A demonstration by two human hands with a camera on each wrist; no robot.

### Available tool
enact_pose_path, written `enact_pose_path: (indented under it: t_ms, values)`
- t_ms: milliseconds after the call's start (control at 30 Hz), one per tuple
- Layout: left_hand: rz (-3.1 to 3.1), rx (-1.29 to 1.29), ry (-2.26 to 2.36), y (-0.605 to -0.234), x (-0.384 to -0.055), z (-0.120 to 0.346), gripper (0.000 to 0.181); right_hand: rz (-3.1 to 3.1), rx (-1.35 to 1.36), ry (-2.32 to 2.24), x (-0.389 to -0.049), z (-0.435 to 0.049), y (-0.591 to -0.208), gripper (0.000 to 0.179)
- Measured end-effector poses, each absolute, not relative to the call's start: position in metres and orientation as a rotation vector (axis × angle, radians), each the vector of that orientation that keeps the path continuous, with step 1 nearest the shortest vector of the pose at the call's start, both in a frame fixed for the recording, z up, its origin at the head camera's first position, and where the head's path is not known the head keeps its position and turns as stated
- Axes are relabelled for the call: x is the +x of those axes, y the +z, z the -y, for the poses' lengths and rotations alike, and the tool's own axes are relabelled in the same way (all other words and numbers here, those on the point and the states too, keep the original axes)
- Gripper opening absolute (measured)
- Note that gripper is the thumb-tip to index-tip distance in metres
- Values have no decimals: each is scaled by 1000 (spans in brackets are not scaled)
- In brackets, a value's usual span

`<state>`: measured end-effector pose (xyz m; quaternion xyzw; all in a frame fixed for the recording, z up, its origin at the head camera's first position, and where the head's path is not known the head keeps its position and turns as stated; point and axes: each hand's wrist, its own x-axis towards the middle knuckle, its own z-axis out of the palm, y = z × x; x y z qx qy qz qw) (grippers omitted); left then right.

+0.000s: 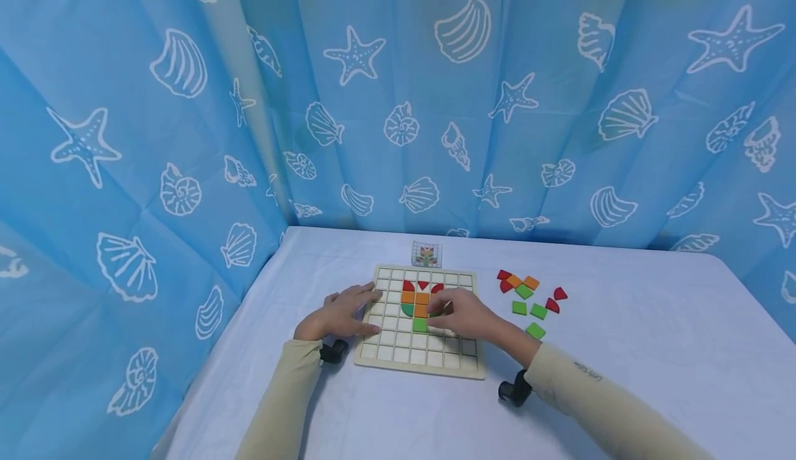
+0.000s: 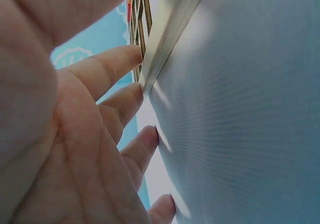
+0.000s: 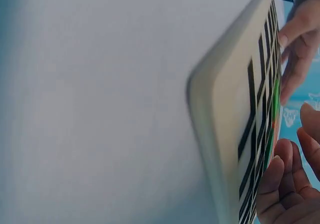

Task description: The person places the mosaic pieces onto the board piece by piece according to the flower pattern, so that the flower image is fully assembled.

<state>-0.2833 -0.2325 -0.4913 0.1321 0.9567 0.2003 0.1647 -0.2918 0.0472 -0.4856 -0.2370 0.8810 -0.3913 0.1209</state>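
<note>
A wooden grid board (image 1: 418, 370) lies on the table with several coloured tiles forming a pattern. Among these are orange squares (image 1: 421, 311), a light green square (image 1: 420, 324), a dark green quarter-round (image 1: 407, 309) and red curved tiles (image 1: 408, 286). My left hand (image 1: 345, 313) rests at the board's left edge, fingers spread; the left wrist view shows fingertips (image 2: 134, 53) against the frame. Over the board's right half, my right hand (image 1: 465, 315) has bent fingers and a gap between thumb and forefinger, with no tile visible there. It hides part of the pattern.
Loose red, orange and green tiles (image 1: 524, 292) lie right of the board. A small pattern card (image 1: 427, 254) is behind it. A white cloth covers the table (image 1: 622, 322), and a blue shell-print curtain (image 1: 398, 101) hangs behind.
</note>
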Motion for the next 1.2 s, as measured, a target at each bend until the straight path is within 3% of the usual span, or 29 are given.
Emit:
enact_pose_path:
  t_ms: [733,1200]
  values:
    - [-2727,367,583,-488,-282,233,80,-2676,-358,-1159,-322,-118,-484,24]
    - [-2707,322,634,-487,-279,232,81,-2775,-182,-1144,-340,-190,-475,33]
